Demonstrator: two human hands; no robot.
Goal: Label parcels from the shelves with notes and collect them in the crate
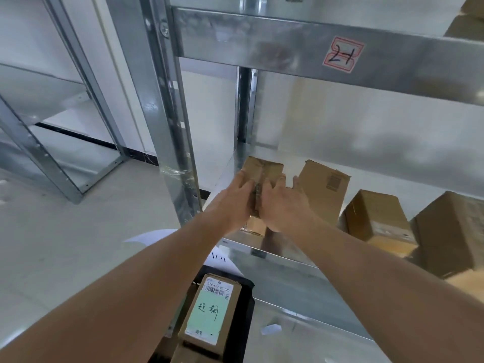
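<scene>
Two bare hands reach onto a metal shelf and take hold of a cardboard parcel.

Head view: four brown parcels stand on the shelf [275, 255]. The leftmost parcel [264, 169] sits at the far left end of the row, between the two hands. The left hand [235, 203] lies against its left side with fingers stretched forward along the cardboard, and the right hand [285, 205] covers its right side, fingers wrapping over the top edge, so both hands grasp it. Just right of it stands a tall parcel [324, 189], then a squat parcel [377, 216], then a large parcel [450, 231] at the right edge. On the beam above, one red-bordered sticker [343, 55] carries a handwritten number. Near, below the forearms, one black crate [248, 305] holds one labelled parcel [209, 313] with a green note [207, 314] on top.
</scene>
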